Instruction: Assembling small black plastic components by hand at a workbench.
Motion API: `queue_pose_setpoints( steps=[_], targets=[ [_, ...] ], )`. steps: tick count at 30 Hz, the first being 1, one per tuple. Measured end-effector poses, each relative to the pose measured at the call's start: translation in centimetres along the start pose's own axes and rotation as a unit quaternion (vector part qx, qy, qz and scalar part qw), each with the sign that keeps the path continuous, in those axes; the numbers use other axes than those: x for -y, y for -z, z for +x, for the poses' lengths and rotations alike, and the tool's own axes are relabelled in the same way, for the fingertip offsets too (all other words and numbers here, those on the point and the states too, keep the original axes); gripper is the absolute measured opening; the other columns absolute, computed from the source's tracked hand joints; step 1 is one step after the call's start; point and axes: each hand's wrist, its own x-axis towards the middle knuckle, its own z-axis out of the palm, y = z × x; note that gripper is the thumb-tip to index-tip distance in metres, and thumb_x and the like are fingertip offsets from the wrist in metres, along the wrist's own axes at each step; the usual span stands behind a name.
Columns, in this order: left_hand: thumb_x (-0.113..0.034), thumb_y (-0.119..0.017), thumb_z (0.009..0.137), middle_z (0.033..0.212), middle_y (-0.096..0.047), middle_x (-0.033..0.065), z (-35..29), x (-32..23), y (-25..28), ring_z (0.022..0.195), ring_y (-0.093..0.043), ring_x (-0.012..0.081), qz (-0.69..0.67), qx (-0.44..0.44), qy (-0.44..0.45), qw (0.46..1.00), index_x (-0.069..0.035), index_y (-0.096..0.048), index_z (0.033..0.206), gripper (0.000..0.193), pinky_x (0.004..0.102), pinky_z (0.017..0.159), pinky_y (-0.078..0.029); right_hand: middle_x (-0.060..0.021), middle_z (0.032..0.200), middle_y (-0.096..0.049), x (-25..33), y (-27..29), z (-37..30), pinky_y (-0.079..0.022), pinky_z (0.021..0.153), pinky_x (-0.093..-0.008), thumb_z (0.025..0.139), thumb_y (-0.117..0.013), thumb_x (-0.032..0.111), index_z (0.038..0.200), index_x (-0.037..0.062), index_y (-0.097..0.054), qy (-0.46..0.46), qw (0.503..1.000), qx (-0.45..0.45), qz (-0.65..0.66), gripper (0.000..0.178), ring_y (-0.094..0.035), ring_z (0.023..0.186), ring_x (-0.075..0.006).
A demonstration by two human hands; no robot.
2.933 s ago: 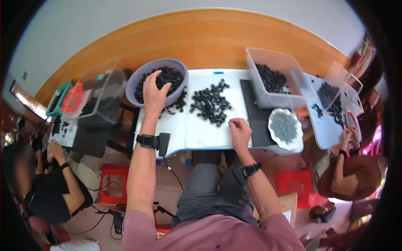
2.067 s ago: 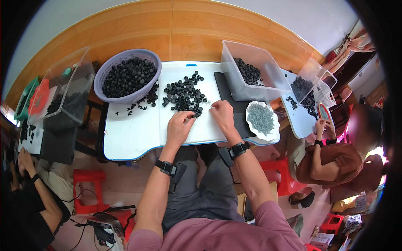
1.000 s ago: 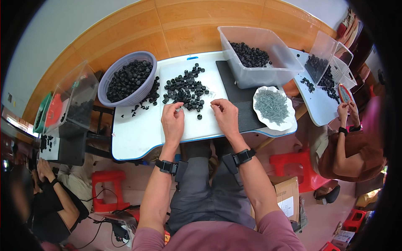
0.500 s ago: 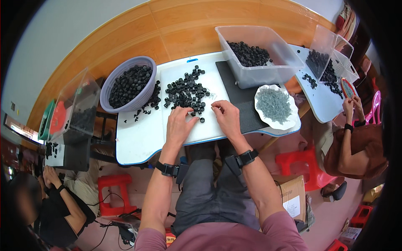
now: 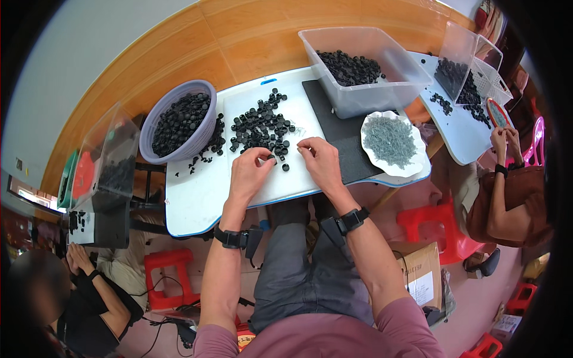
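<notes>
My left hand [image 5: 252, 173] is closed in a pinch, thumb and forefinger on a small round black cap [image 5: 271, 157] just above the white tabletop. To its right, my right hand [image 5: 321, 161] also pinches, its fingertips near the board; whatever they hold is too small to make out. Beyond both hands spreads a loose pile of black caps [image 5: 259, 122]. One single cap [image 5: 285, 167] lies between the hands, closer to me. A few thin clear slivers [image 5: 301, 131] are scattered right of the pile.
A purple basket [image 5: 202, 130] of black parts stands left on the white table [image 5: 191, 206]. Right are a black mat [image 5: 352, 149], a clear bin [image 5: 382, 98] of black parts and a scalloped white dish [image 5: 401, 172] of translucent slivers. Co-workers sit at both sides; red stools [image 5: 427, 224] stand nearby.
My left hand has drawn back slightly from the pile, with a black cap now showing at its fingertips. My right hand has barely shifted. The whole view has tilted a little.
</notes>
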Motion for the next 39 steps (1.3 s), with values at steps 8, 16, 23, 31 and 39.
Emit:
queue_pose_setpoints(
  steps=[8, 16, 23, 31, 39],
  targets=[
    [-0.013, -0.076, 0.082, 0.097, -0.070, 0.0071, -1.0, 0.8, 0.4, 0.087, -0.065, 0.0229, 0.083, -0.059, -0.031, 0.994, -0.007, -0.073, 0.107, 0.026, 0.0368, 0.078, -0.051, -0.0177, 0.091, -0.071, -0.3, -0.2, 0.0, -0.053, 0.075, -0.0414, 0.088, -0.068, 0.005, 0.095, -0.0013, -0.072, 0.020, 1.000, -0.007, 0.002, 0.010, -0.069, 0.082, -0.0346],
    [-0.012, -0.078, 0.079, 0.092, -0.060, 0.0074, -1.2, 0.4, -0.7, 0.096, -0.060, 0.0277, 0.141, -0.026, -0.090, 0.986, -0.009, -0.075, 0.105, 0.026, 0.0401, 0.084, -0.046, -0.0160, 0.089, -0.073, -0.5, -0.3, 0.1, -0.053, 0.069, -0.0349, 0.088, -0.070, 0.006, 0.096, -0.0018, -0.074, 0.042, 0.999, -0.020, -0.009, 0.012, -0.069, 0.073, -0.0252],
    [-0.006, -0.073, 0.088, 0.093, -0.073, 0.0078, -1.8, -0.9, -2.0, 0.076, -0.065, 0.0140, -0.021, -0.071, -0.008, 0.997, -0.005, -0.073, 0.102, 0.014, 0.0291, 0.068, -0.050, -0.0128, 0.084, -0.074, 0.1, 0.4, -0.2, -0.053, 0.063, -0.0303, 0.087, -0.073, 0.008, 0.098, -0.0014, -0.075, 0.002, 1.000, 0.015, 0.004, 0.014, -0.068, 0.067, -0.0156],
    [0.001, -0.070, 0.091, 0.101, -0.078, 0.0086, -2.3, 0.5, -4.1, 0.088, -0.071, 0.0082, -0.314, -0.074, 0.054, 0.945, 0.001, -0.066, 0.110, 0.019, 0.0218, 0.075, -0.054, -0.0063, 0.081, -0.076, -0.5, -0.1, -0.3, -0.053, 0.059, -0.0255, 0.089, -0.073, 0.008, 0.099, -0.0003, -0.076, -0.044, 0.978, 0.071, 0.190, 0.014, -0.067, 0.065, -0.0076],
    [-0.001, -0.073, 0.091, 0.098, -0.076, 0.0065, -2.3, 0.7, -4.0, 0.087, -0.068, 0.0081, -0.265, -0.052, 0.052, 0.961, 0.002, -0.068, 0.110, 0.020, 0.0221, 0.075, -0.053, -0.0096, 0.087, -0.076, 0.2, 0.5, -0.3, -0.055, 0.065, -0.0281, 0.087, -0.074, 0.008, 0.098, 0.0007, -0.076, 0.025, 0.988, 0.099, 0.117, 0.013, -0.070, 0.071, -0.0163]
  ],
)
